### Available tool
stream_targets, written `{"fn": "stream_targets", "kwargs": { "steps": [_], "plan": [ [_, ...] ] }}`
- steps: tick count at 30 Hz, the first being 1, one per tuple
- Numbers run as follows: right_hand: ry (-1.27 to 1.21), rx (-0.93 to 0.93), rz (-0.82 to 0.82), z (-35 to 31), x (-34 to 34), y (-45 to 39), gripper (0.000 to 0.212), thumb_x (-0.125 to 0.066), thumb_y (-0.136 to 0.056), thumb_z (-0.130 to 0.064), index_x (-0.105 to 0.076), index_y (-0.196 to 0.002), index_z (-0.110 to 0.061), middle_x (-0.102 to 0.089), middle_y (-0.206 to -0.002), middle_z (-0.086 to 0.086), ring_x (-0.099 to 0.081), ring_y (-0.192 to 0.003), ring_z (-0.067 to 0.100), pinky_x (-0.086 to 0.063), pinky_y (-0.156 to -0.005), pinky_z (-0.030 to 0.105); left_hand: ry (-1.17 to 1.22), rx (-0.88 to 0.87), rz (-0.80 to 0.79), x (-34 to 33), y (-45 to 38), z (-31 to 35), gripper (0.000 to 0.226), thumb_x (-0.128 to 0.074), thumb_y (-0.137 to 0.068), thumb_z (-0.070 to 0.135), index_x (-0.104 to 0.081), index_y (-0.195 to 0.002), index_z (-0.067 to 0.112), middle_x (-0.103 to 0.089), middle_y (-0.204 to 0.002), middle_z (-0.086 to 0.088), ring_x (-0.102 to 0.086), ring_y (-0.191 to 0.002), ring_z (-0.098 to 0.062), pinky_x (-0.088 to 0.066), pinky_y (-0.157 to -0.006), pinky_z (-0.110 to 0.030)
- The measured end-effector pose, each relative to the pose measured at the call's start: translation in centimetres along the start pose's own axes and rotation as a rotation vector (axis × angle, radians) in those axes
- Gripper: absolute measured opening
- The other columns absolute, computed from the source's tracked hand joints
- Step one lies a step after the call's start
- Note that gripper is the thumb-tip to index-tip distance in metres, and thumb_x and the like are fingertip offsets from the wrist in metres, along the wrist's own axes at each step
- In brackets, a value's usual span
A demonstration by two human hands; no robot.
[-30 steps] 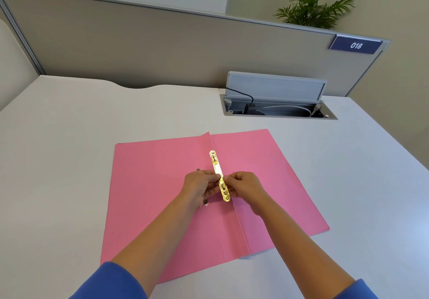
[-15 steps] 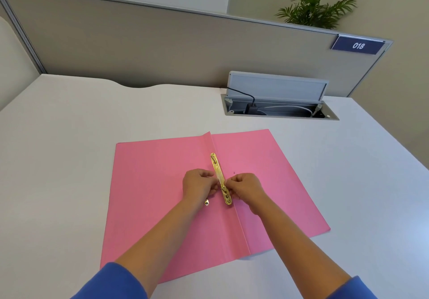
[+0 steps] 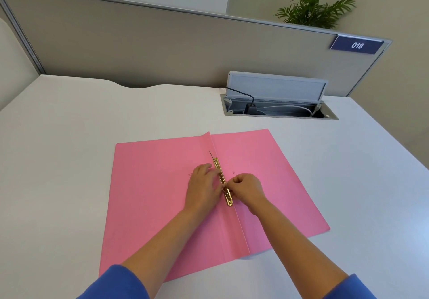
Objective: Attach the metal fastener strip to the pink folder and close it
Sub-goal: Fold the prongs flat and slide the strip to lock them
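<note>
The pink folder (image 3: 151, 194) lies open and flat on the white desk. A gold metal fastener strip (image 3: 222, 179) lies along its centre fold, with a thin prong sticking up at its far end. My left hand (image 3: 203, 183) presses on the strip from the left, fingers flat over its middle. My right hand (image 3: 247, 188) pinches the strip's near part from the right. The middle of the strip is hidden under my fingers. A small hole (image 3: 233, 172) shows in the right flap.
An open cable box (image 3: 278, 109) with plugs and wires is sunk into the desk behind the folder. A grey partition (image 3: 162, 50) with a "018" sign (image 3: 356, 45) closes the far edge. A plant (image 3: 313, 8) stands behind it.
The strip has settled lower, flatter along the fold. My left hand has slid forward over it, and a thin prong now shows at the far end.
</note>
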State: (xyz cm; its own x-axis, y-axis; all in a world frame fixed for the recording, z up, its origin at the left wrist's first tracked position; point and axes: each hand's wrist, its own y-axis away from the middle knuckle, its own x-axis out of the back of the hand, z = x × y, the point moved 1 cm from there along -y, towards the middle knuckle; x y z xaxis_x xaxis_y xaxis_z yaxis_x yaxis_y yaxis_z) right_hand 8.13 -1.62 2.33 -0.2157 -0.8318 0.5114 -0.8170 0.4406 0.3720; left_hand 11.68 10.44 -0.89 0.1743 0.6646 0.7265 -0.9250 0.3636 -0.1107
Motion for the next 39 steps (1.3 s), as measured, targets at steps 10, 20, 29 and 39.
{"fn": "stream_targets", "kwargs": {
  "steps": [10, 20, 29, 39],
  "plan": [
    [0.015, -0.006, -0.029, 0.6, 0.1, -0.5, 0.015, -0.059, -0.075, -0.005, -0.061, -0.063, -0.013, -0.064, -0.071, 0.008, -0.057, -0.069, 0.022, -0.055, -0.078, 0.043, -0.128, -0.161, -0.039, -0.8, 0.6, -0.8, 0.045, -0.045, -0.090, 0.033, -0.046, -0.132, 0.018, -0.035, -0.151, 0.002, -0.029, -0.138, -0.019, -0.012, -0.116, -0.035],
    [-0.080, -0.051, -0.279, 0.5, 1.6, -0.1, 0.019, -0.049, -0.085, 0.001, -0.057, -0.098, -0.010, -0.054, -0.074, 0.000, -0.047, -0.063, 0.010, -0.038, -0.056, 0.019, -0.291, -0.164, -0.100, -1.3, 0.9, -1.6, 0.054, -0.032, -0.091, 0.047, -0.031, -0.140, 0.025, -0.027, -0.154, 0.006, -0.017, -0.143, -0.019, -0.006, -0.118, -0.038],
    [-0.134, -0.101, -0.207, 1.2, 1.3, 1.6, 0.030, -0.058, -0.084, -0.045, -0.060, -0.077, -0.016, -0.052, -0.063, -0.005, -0.041, -0.056, 0.009, -0.033, -0.054, 0.019, -0.309, -0.148, -0.128, -1.3, 0.9, -1.8, 0.053, -0.029, -0.093, 0.049, -0.029, -0.141, 0.027, -0.023, -0.156, 0.006, -0.013, -0.145, -0.021, -0.006, -0.117, -0.041],
    [0.030, 0.092, -0.005, 2.1, 0.4, 2.7, 0.017, -0.059, -0.079, -0.002, -0.072, -0.091, -0.003, -0.065, -0.078, 0.005, -0.055, -0.072, 0.015, -0.047, -0.072, 0.028, -0.326, -0.146, -0.139, -1.3, 0.8, -1.9, 0.054, -0.030, -0.092, 0.048, -0.027, -0.142, 0.027, -0.021, -0.157, 0.005, -0.011, -0.145, -0.022, -0.004, -0.117, -0.043]
  ]
}}
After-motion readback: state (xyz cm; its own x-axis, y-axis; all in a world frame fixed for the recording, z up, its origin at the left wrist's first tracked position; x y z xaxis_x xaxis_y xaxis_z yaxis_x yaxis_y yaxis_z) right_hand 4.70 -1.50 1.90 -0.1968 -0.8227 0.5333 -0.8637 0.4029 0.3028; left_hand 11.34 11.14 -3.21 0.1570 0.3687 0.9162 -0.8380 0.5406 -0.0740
